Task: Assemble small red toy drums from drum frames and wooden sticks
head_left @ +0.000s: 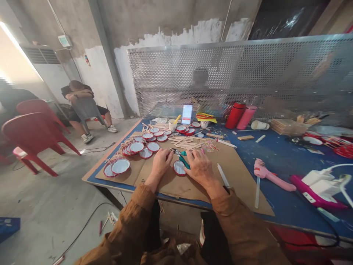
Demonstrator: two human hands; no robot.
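Observation:
My right hand [200, 167] is closed round a pair of pliers with green handles [183, 161], whose metal jaws point left. My left hand [162, 162] pinches near the jaw tips; whatever small thing is between its fingers is too small to make out. Below the pliers lies a round white disc with a red rim [179, 168], flat on the cardboard sheet [168, 187]. More red-rimmed discs [137, 147] are heaped beyond my left hand. Past the pliers is a pile of flat wooden sticks [186, 142].
A pink glue gun [271, 176], a magenta power strip [314, 193] with white plugs and a white stick [223, 176] lie to the right. A phone [186, 114], paper cups and two bottles [235, 115] stand at the back, before a perforated metal screen [171, 73]. People sit beyond the table.

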